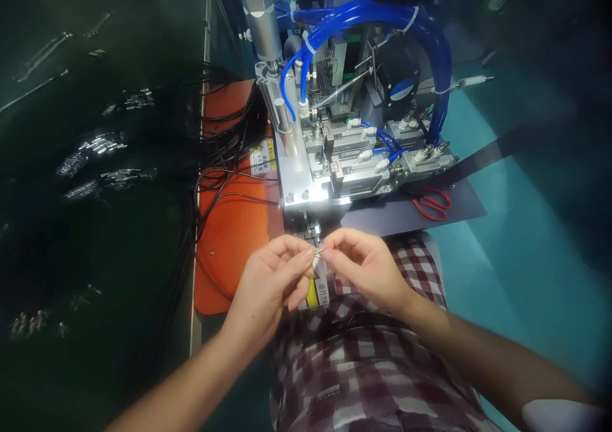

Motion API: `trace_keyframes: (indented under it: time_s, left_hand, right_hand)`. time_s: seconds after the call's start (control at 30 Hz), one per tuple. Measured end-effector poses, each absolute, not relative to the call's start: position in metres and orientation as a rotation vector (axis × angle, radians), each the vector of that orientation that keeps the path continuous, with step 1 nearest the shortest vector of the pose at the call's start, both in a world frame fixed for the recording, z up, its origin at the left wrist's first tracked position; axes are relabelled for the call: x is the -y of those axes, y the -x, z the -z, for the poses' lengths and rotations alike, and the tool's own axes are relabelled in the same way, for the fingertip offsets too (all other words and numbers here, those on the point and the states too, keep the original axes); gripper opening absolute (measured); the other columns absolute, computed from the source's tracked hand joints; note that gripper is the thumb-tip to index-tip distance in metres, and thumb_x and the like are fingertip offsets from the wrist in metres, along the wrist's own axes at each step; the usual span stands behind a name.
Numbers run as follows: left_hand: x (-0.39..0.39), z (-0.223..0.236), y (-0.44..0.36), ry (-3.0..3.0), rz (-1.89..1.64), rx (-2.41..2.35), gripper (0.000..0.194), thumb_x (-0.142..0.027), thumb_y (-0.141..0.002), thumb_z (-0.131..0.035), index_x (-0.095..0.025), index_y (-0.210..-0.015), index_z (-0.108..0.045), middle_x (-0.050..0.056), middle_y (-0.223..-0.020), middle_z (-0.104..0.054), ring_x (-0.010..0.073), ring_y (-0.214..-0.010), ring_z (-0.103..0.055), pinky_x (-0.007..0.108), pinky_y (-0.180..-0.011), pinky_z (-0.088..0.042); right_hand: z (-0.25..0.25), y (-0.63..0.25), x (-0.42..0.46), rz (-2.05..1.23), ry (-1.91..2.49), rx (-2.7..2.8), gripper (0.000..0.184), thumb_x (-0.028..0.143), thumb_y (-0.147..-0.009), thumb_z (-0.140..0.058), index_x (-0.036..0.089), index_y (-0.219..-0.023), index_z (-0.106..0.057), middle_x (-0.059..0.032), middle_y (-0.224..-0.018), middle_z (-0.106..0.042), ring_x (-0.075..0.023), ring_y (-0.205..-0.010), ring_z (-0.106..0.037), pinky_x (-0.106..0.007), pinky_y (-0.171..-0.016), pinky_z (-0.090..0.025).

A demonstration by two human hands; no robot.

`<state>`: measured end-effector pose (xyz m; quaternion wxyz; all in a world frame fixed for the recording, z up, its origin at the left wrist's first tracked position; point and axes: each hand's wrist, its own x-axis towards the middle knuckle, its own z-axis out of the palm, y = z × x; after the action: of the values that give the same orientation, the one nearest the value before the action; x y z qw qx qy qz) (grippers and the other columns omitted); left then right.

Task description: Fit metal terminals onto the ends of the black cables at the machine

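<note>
My left hand and my right hand meet fingertip to fingertip in front of the machine. Between them is a small shiny metal piece, mostly covered by the fingers, so its exact kind does not show. Both hands pinch it with thumb and forefinger. Just beyond the fingertips is the front end of a metal machine with cylinders and slides. Below the hands shows a label with yellow and dark markings.
Blue air hoses arch over the machine. Black cables run across the orange plate on the left. Red-handled scissors lie at the right. Several small metal parts are scattered on the dark green surface.
</note>
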<state>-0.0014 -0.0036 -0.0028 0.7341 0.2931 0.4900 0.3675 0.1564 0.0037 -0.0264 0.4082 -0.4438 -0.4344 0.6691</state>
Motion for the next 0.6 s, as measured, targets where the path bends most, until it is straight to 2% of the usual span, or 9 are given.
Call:
trace_keyframes:
  time_s: [0.23, 0.6]
  left_hand:
    - [0.0034, 0.0024, 0.0008, -0.633, -0.801, -1.070, 0.019, -0.029, -0.083, -0.066, -0.015, -0.078, -0.054, -0.007, -0.055, -0.051, -0.0004, -0.035, -0.034, 0.016, -0.042, -0.022]
    - [0.0044, 0.0020, 0.0018, -0.627, -0.808, -1.073, 0.019, -0.029, -0.082, -0.067, -0.015, -0.077, -0.055, -0.007, -0.055, -0.052, -0.0007, -0.034, -0.035, 0.016, -0.042, -0.025]
  right_hand:
    - [0.0241, -0.1565, -0.0069, -1.780, 1.101, 1.017, 0.027, 0.040, -0.078, -0.071, 0.016, -0.075, -0.060, 0.0047, -0.056, -0.053, -0.0056, -0.046, -0.043, -0.018, -0.042, -0.037]
    - [0.0241, -0.1570, -0.0060, -1.838, 1.074, 1.000, 0.027, 0.040, -0.078, -0.071, 0.016, -0.076, -0.060, 0.0072, -0.052, -0.049, -0.0052, -0.042, -0.040, -0.019, -0.040, -0.034]
